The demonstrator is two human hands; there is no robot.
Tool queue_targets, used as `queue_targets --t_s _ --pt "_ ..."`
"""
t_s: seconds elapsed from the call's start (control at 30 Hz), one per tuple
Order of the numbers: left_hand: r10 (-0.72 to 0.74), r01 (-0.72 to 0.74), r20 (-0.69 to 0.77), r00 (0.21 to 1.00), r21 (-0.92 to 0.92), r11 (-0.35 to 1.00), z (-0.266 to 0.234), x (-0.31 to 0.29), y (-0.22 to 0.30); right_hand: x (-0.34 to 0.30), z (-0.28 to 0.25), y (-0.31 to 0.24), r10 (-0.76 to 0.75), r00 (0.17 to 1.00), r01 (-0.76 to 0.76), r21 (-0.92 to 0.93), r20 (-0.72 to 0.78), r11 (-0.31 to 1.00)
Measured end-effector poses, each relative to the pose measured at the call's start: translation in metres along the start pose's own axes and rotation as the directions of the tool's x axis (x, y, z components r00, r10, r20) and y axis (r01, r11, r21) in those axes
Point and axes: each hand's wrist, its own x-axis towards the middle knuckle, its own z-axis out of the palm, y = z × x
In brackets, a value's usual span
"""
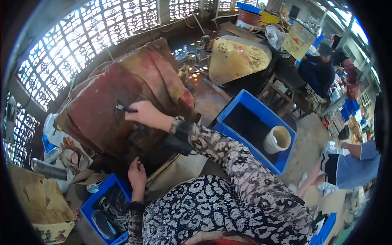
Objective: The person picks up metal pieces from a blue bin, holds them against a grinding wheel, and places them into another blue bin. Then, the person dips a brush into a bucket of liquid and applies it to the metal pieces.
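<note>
Your right hand (143, 115), gripping a black tool (125, 108), over the red cloth (96, 96) ahead-left | your left hand (137, 174) below, half-curled, hold unclear | tool in position; how much cloth is done or left cannot be told.

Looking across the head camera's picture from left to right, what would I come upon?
Silvery metal cylinder, dark tool, right hand holding it, big blue tub, person in dark clothes.
</note>
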Motion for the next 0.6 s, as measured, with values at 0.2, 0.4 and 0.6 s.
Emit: queue_targets --t_s 0.2,0.4,0.6 --pt "0.040 -0.039 0.026 0.999 -0.034 0.999 0.016 -0.041 0.032 0.019 -0.001 0.014 -0.032 0.998 0.019 -0.199 -0.061 0.980" --pt "0.019 -0.014 0.088 0.996 -0.051 0.999 0.051 -0.066 0.053 0.013 0.001 0.047 0.048 0.997 -0.063 -0.252 -0.066 0.966" --pt "0.038 -0.031 0.110 0.993 -0.063 0.998 0.071 -0.067 0.046 0.006 -0.011 0.051 0.089 0.995 -0.101 -0.277 -0.053 0.956"
